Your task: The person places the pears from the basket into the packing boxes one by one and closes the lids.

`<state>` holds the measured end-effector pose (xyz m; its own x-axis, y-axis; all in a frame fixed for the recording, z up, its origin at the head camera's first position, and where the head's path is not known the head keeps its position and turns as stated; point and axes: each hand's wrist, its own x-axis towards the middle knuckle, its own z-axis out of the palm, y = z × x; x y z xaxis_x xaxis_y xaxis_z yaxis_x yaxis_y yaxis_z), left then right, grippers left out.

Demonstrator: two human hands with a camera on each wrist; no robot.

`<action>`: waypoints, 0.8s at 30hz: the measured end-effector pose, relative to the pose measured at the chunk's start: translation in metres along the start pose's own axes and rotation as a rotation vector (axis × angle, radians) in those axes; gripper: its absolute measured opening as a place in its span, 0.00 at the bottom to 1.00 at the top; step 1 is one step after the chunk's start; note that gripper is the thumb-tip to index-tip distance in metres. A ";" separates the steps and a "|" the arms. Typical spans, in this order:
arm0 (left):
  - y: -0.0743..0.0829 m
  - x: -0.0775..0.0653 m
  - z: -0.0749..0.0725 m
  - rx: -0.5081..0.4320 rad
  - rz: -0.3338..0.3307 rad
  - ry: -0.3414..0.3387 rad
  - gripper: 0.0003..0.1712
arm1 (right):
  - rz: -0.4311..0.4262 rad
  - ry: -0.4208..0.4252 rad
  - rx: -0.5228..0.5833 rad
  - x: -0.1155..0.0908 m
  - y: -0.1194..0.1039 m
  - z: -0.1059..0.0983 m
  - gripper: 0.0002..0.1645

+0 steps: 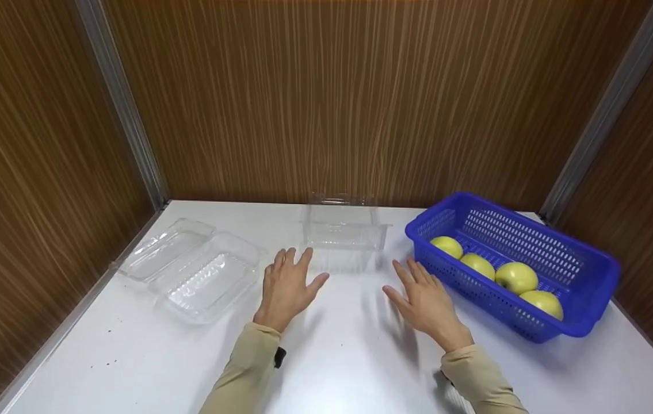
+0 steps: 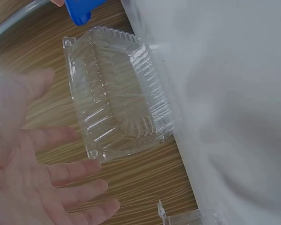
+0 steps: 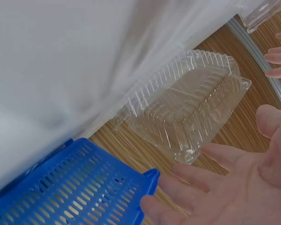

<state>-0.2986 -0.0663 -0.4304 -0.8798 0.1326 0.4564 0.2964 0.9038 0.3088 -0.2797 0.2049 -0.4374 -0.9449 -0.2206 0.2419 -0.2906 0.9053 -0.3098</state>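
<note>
At the back middle of the white table stands a clear plastic clamshell box (image 1: 344,236), its lid raised behind it. My left hand (image 1: 289,287) hovers in front of the box's left side, fingers spread and holding nothing. To the right, my right hand (image 1: 425,302) is likewise spread with nothing in it, between the box and a blue basket (image 1: 510,313). Several yellow-green apples (image 1: 516,278) lie in that basket. In the left wrist view the clear box (image 2: 117,93) is beyond my fingertips; in the right wrist view the same box (image 3: 187,103) appears past my fingers.
Another clear clamshell box (image 1: 211,284) lies unfolded at the table's left. Wood-grain panels (image 1: 361,103) enclose the back and both sides of the white table (image 1: 332,368). Small dark specks dot its left front area.
</note>
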 end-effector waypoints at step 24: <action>-0.006 0.042 0.013 -0.073 -0.031 0.226 0.15 | -0.129 0.484 -0.073 -0.001 0.036 -0.021 0.23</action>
<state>-0.3424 -0.0610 -0.4241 -0.7860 0.0034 0.6182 0.3038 0.8731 0.3814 -0.2862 0.2453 -0.4289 -0.7188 -0.1542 0.6779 -0.3725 0.9087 -0.1883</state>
